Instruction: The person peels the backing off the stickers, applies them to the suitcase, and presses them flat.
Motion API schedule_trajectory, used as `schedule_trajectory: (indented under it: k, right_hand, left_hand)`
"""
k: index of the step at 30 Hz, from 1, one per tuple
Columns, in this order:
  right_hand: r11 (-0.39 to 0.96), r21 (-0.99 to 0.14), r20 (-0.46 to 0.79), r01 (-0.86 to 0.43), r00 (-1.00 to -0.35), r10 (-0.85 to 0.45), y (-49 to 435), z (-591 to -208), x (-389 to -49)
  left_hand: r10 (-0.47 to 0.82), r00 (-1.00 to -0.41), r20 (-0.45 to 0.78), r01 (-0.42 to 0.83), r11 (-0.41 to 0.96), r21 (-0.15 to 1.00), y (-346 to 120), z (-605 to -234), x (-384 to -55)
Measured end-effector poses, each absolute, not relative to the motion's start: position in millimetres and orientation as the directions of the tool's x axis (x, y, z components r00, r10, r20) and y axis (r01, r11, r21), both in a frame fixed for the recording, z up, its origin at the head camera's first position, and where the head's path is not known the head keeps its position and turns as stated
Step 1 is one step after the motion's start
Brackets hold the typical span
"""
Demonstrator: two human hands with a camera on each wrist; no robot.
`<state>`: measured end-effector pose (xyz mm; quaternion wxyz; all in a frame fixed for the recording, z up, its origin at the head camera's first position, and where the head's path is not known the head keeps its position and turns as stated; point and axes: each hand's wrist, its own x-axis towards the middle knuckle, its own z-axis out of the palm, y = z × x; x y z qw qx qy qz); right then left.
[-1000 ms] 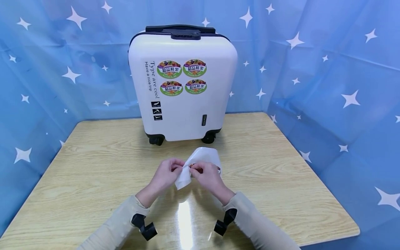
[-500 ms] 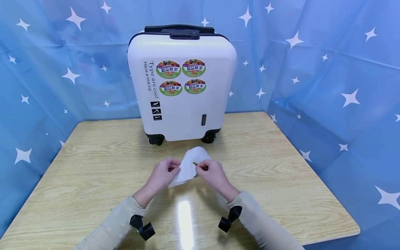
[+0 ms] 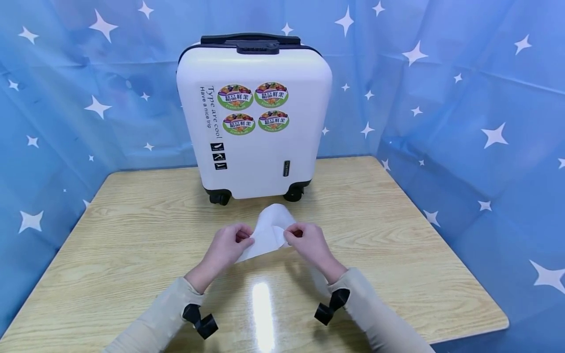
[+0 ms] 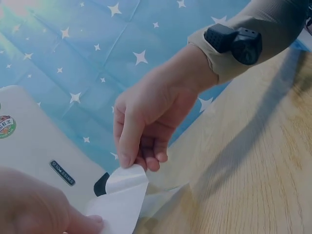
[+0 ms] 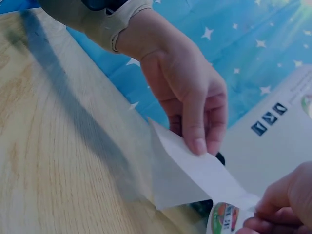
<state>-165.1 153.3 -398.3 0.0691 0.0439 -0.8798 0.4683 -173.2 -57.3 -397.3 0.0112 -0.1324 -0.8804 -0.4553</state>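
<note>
Over the table, my left hand (image 3: 227, 245) pinches the left edge of a white backing sheet (image 3: 263, 241) between thumb and fingers. An oval fruit sticker is peeled partly up from this sheet, its pale underside (image 4: 126, 179) turned toward the left wrist camera. Thumb and forefinger of my right hand (image 3: 311, 245) pinch the sticker's lifted end. In the right wrist view, part of the sticker's colourful printed face (image 5: 225, 217) shows below the sheet. The sheet's far end arches upward between the hands.
A white suitcase (image 3: 256, 166) stands upright on wheels at the back of the wooden table (image 3: 397, 255). Several oval fruit stickers (image 3: 235, 97) are on its front. A blue curtain (image 3: 441, 98) with white stars hangs behind and beside the table.
My right hand has moved to the right, pulling the sticker further up off the sheet and folding it back. My left hand has shifted slightly left with the sheet, whose front edge is now flatter.
</note>
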Motion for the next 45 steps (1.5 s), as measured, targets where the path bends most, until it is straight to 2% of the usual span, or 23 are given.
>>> schedule_trajectory:
  k: [10, 22, 33, 45]
  right_hand:
    - [0.525, -0.845, 0.144, -0.104, -0.989, 0.037, 167, -394, -165]
    - [0.480, -0.876, 0.073, -0.031, -0.995, 0.070, 180, -384, -160]
    - [0.456, -0.889, 0.103, -0.048, -0.990, 0.097, 189, -373, -159]
    - [0.391, -0.918, 0.111, -0.061, -0.988, 0.106, 187, -371, -162]
  left_hand:
    - [0.259, -0.949, 0.180, 0.303, 0.595, 0.744, -64, -398, -174]
    - [0.263, -0.949, 0.176, 0.309, 0.656, 0.688, -74, -407, -171]
    - [0.275, -0.949, 0.154, 0.308, 0.703, 0.641, -79, -412, -168]
    - [0.279, -0.942, 0.185, 0.333, 0.713, 0.618, -81, -411, -168]
